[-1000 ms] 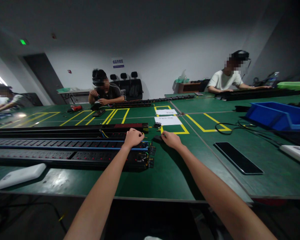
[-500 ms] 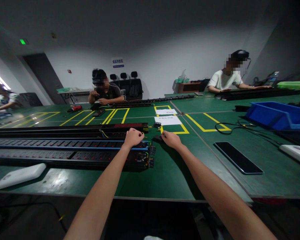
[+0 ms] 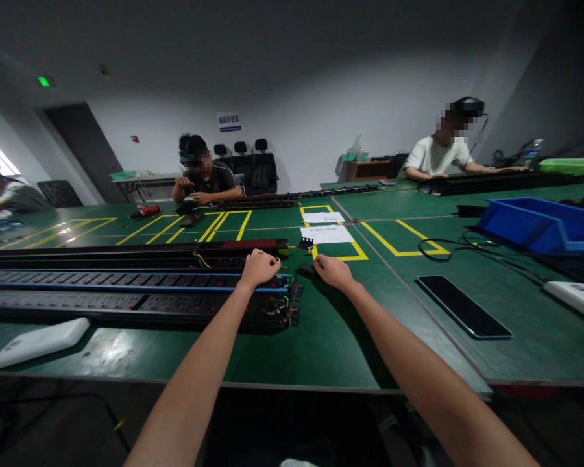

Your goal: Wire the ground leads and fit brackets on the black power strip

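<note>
Long black power strips (image 3: 141,303) lie side by side on the green table, their rows of sockets dotted with red. My left hand (image 3: 260,268) rests at the right end of one of the rear strips, fingers curled down around it; the fingertips are hidden. Loose wires and small black end pieces (image 3: 294,316) stick out from the ends of the nearer strips. Just to the right, my right hand (image 3: 335,270) pinches a small black part (image 3: 306,270) low over the table. Behind it stands a small black bracket with holes (image 3: 306,242).
White paper labels (image 3: 327,234) lie within yellow tape lines. A phone (image 3: 462,307), a white power bank (image 3: 577,299), cables and a blue bin (image 3: 540,224) are on the right. Another white device (image 3: 39,342) lies front left. Co-workers sit across the table and far left.
My hands and the strips show no visible movement. At the far left, a co-worker's head and upper body have shifted slightly.
</note>
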The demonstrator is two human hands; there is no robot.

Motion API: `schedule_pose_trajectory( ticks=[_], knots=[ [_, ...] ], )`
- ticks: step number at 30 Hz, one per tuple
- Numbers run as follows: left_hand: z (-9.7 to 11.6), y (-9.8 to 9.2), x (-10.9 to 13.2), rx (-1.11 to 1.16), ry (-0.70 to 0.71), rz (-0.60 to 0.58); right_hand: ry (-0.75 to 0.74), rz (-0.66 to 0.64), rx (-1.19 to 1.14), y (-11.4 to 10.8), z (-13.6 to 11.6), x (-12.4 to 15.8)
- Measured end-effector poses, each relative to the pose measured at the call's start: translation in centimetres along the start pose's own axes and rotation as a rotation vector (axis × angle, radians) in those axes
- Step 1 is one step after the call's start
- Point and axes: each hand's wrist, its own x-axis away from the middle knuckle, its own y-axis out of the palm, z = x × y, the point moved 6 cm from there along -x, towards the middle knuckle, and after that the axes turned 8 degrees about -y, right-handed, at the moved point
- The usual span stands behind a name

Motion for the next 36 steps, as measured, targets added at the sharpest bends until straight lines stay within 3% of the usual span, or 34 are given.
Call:
schedule_pose_trajectory(
  ticks=[36],
  knots=[
    [0.07, -0.09, 0.09, -0.009, 0.003, 0.004, 0.017, -0.020, -0.016, -0.23, -0.16, 0.16]
  ],
)
